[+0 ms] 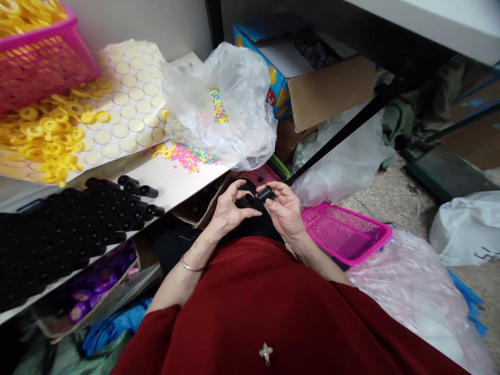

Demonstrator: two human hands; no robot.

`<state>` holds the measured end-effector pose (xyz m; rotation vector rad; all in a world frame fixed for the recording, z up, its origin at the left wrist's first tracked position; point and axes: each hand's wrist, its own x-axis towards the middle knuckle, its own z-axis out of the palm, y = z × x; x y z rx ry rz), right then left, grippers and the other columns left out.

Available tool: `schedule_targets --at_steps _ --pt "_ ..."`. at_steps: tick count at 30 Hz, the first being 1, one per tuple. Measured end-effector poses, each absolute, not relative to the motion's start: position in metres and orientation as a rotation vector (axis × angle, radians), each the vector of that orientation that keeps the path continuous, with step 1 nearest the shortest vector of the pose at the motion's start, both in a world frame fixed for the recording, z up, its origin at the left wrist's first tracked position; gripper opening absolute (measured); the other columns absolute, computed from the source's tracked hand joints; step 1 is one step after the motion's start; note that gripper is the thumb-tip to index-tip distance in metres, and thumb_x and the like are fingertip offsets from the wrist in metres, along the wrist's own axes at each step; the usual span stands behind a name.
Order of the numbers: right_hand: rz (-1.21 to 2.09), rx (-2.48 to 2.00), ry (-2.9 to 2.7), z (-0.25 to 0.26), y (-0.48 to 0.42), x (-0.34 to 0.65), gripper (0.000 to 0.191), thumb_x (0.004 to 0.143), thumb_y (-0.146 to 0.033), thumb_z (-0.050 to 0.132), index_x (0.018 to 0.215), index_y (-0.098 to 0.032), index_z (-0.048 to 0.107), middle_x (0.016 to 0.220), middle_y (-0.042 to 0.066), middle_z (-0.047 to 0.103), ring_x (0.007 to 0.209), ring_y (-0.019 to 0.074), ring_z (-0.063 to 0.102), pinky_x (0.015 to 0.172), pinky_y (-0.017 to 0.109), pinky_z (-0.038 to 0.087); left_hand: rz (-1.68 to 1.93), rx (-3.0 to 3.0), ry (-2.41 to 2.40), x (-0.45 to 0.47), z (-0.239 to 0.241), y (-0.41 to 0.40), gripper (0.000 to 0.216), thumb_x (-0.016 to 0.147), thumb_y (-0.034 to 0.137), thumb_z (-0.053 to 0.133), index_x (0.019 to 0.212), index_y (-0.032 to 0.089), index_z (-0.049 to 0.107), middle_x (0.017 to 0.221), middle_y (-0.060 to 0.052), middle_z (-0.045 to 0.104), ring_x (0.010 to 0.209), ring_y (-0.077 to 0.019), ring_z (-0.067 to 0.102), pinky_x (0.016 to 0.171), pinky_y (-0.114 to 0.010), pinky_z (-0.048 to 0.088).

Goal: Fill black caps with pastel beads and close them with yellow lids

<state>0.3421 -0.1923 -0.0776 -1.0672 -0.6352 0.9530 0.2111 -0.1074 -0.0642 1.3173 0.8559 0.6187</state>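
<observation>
- On my feed the left hand pinches a black tube, the right hand a shorter-looking black piece, above the lap, beyond the table's near edge.
- I'd keep both ends aligned, grip light.
- Smooth, hard-looking cylinders crowd that edge; a crinkled, translucent bag slumps at its right end.

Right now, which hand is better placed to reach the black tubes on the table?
Probably the left hand: it is nearer the piled black tubes, though holding a black piece. The right hand, holding another black piece, is farther.
</observation>
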Motion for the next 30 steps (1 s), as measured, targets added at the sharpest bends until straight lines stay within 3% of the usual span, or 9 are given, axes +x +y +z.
schedule_targets --at_steps 8,22,30 --pt "1.012 -1.018 -0.568 -0.082 -0.185 0.337 0.04 0.065 -0.033 0.08 0.097 -0.023 0.058 0.097 0.003 0.072 0.09 0.0166 0.068 0.093 0.038 0.052 0.595 1.345 0.815 0.208 -0.077 -0.107 0.09 0.047 0.022 0.089 0.128 0.017 0.05 0.087 -0.002 0.07 0.088 -0.0171 0.063 0.093 -0.031 0.044" --pt "0.968 -1.087 -0.583 -0.09 -0.184 0.337 0.045 0.061 -0.038 0.083 0.095 -0.023 0.058 0.098 0.004 0.073 0.089 0.0184 0.069 0.092 0.041 0.053 0.601 1.236 0.882 0.21 -0.077 -0.107 0.095 0.04 0.017 0.09 0.127 0.017 0.052 0.08 0.001 0.069 0.082 -0.0146 0.062 0.087 -0.026 0.044" --pt "1.001 -1.044 -0.633 -0.09 -0.186 0.335 0.044 0.061 -0.036 0.084 0.095 -0.024 0.059 0.093 0.002 0.073 0.088 0.0179 0.069 0.088 0.038 0.055 0.592 1.273 0.823 0.207 -0.075 -0.108 0.09 0.046 0.021 0.089 0.128 0.016 0.051 0.085 -0.002 0.07 0.083 -0.0165 0.064 0.087 -0.029 0.046"
